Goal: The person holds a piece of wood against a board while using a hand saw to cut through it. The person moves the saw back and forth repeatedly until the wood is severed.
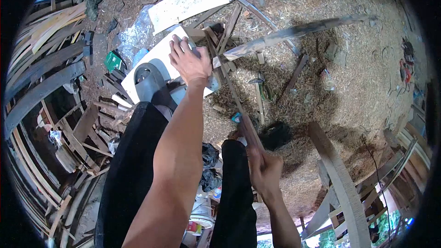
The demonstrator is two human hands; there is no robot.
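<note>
At the bottom of the frame, the person's black-trousered legs (pixel 133 165) are set apart, and between them, low in the frame, sit a white plastic bucket (pixel 202 211) and crumpled black plastic (pixel 211 179). Right of the bottom centre, the right hand (pixel 265 172) has its grip closed round the handle end of a long, tapering brownish handsaw (pixel 236 96); the handle itself is mostly hidden by the fingers. From there the blade slants up and left to the upper centre, where it crosses the left end of a long, dark, weathered wooden plank (pixel 294 32) that reaches towards the upper right.

Just left of that crossing, the left hand (pixel 189 64) lies with its grip wide, fingers spread over a flat white board (pixel 138 85); whether it also presses on wood beneath the palm, I cannot tell. A grey rounded object with a round opening (pixel 154 85) rests on this board, near the left forearm. Right of the blade, around the centre, a wooden-handled hammer (pixel 258 96) lies on the ground strewn with shavings (pixel 358 82). Farther off, a white, dark-speckled panel (pixel 183 7) lies at the upper left of centre, beside clear crinkled plastic (pixel 135 32).
</note>
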